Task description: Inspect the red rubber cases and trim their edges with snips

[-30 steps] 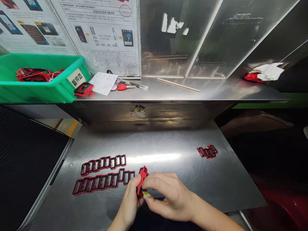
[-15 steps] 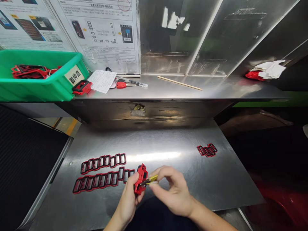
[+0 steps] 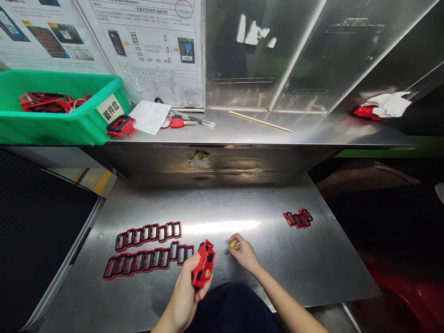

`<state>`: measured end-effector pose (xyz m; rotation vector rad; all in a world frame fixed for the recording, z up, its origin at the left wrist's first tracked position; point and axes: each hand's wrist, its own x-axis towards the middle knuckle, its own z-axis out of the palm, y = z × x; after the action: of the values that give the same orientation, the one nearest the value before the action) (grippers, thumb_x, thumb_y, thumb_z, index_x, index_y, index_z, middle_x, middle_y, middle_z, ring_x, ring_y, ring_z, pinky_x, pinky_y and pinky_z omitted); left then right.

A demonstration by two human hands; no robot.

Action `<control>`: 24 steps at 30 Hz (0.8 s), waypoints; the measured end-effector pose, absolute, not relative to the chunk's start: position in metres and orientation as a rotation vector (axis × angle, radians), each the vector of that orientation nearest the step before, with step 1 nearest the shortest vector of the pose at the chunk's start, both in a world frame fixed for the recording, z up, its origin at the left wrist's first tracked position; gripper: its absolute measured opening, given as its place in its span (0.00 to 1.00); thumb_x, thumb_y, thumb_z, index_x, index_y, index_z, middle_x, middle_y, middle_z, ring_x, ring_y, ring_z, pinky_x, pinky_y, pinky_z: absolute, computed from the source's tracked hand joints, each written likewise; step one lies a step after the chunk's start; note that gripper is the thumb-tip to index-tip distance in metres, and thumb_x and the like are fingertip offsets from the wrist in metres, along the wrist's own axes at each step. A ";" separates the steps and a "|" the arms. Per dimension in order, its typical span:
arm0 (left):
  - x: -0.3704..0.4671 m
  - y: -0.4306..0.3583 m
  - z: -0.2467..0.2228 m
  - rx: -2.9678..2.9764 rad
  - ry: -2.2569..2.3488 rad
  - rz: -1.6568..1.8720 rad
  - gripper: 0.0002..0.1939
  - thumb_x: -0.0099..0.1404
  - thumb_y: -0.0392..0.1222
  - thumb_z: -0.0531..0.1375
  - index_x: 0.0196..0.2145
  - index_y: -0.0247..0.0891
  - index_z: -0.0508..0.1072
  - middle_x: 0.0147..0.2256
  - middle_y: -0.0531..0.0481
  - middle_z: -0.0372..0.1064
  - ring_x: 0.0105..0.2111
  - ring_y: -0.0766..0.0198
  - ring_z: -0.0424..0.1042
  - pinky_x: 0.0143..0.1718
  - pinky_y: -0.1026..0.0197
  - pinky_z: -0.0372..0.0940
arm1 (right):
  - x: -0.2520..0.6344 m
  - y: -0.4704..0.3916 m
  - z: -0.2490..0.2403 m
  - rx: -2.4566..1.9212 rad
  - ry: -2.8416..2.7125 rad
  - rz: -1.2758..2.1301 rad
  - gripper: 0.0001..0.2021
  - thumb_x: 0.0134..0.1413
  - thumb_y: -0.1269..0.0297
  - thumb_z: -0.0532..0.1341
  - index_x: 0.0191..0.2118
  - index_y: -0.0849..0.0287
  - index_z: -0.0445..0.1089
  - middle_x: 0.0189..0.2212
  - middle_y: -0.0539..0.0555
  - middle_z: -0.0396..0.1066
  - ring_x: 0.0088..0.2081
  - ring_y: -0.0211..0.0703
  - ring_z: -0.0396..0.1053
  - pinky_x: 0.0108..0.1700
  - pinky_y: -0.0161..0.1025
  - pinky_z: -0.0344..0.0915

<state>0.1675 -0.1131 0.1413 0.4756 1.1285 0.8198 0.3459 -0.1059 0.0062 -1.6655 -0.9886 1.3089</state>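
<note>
My left hand (image 3: 185, 284) is closed around a red and black plastic frame (image 3: 204, 263), holding it tilted above the table near its front edge. Farther out, my right hand (image 3: 243, 253) pinches small yellow-handled nippers (image 3: 232, 244) low over the metal surface, apart from the held frame. Most of the tool is hidden by the fingers, and a bit of dark metal shows at its left. Left of my hands, similar red and black frames lie in a back row (image 3: 147, 235) and a front row (image 3: 145, 262).
A small cluster of frames (image 3: 298, 218) lies at the table's right. On the shelf (image 3: 208, 134) stand a green bin (image 3: 62, 127) with red parts, a paper slip (image 3: 149, 115), a red key (image 3: 176, 123), pens, a wooden stick (image 3: 260, 121) and crumpled white tissue (image 3: 388, 104).
My right hand has moved away from the held frame, farther out and down toward the table, taking the nippers with it. My left hand still holds the frame, now slightly turned.
</note>
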 end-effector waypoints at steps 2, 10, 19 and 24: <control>0.167 -0.114 0.142 0.478 1.102 0.824 0.26 0.57 0.63 0.56 0.15 0.39 0.60 0.12 0.60 0.47 0.15 0.73 0.43 0.17 0.68 0.46 | 0.343 -0.107 0.002 -1.669 -0.996 1.291 0.13 0.59 0.59 0.62 0.28 0.61 0.63 0.20 0.42 0.60 0.18 0.30 0.58 0.23 0.31 0.60; 0.172 -0.114 0.155 0.425 1.293 0.892 0.24 0.49 0.63 0.63 0.20 0.37 0.68 0.16 0.59 0.56 0.16 0.74 0.50 0.18 0.69 0.49 | 0.338 -0.113 0.113 -1.288 -1.110 1.117 0.12 0.52 0.57 0.63 0.38 0.54 0.61 0.36 0.54 0.73 0.35 0.43 0.74 0.39 0.40 0.71; 0.170 -0.117 0.150 0.401 1.288 0.865 0.22 0.48 0.61 0.64 0.21 0.39 0.66 0.17 0.59 0.57 0.19 0.69 0.55 0.18 0.66 0.51 | 0.328 -0.108 0.196 -0.812 -1.912 0.781 0.08 0.53 0.74 0.60 0.39 0.57 0.64 0.33 0.56 0.75 0.33 0.40 0.74 0.36 0.33 0.71; 0.167 -0.115 0.145 0.367 1.300 0.846 0.23 0.44 0.62 0.65 0.22 0.39 0.67 0.17 0.59 0.57 0.20 0.69 0.56 0.19 0.66 0.52 | 0.327 -0.106 0.193 -0.853 -1.948 0.803 0.06 0.54 0.73 0.58 0.37 0.57 0.63 0.33 0.55 0.75 0.34 0.39 0.73 0.37 0.33 0.70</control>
<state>0.1668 -0.1150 0.1453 0.3671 1.3001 0.8464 0.3271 -0.1061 0.1934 -0.8527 -1.9483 0.8031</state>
